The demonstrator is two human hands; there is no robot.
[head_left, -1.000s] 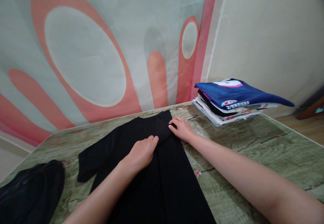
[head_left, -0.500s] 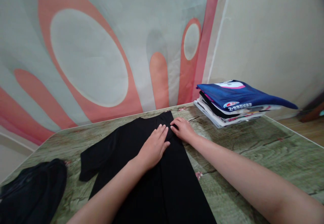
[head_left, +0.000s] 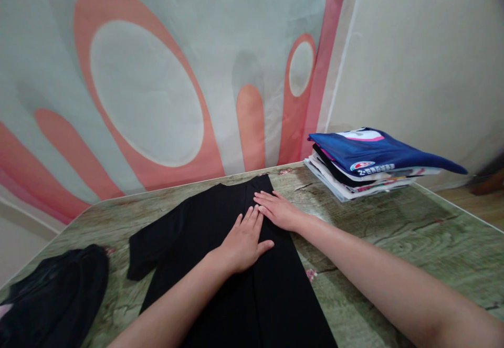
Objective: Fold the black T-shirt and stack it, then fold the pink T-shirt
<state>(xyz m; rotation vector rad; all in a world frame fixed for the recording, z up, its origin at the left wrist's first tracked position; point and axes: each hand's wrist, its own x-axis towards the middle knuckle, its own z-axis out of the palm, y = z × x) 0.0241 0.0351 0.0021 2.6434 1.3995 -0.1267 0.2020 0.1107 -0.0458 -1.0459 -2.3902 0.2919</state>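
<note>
A black short-sleeved shirt [head_left: 205,227] lies on the table, its left sleeve spread out and its right side folded inward over the body. My left hand [head_left: 244,240] rests flat on the shirt near the fold, fingers stretched and thumb out to the right. Just beyond it, my right hand [head_left: 277,210] lies flat on the folded part by the shirt's right edge, its fingers reaching left. The fingertips of both hands are close together. The shirt's lower end runs out of view at the bottom.
A stack of folded clothes [head_left: 334,180] with a blue printed garment [head_left: 378,151] on top stands at the back right of the wood-patterned table [head_left: 394,227]. Another black cloth item [head_left: 59,295] lies at the front left. Behind the table is a patterned wall covering [head_left: 220,75].
My right hand has gone from curled fingers at the shirt's edge to lying flat on the fold. My left hand has shifted slightly down. The view has moved a little.
</note>
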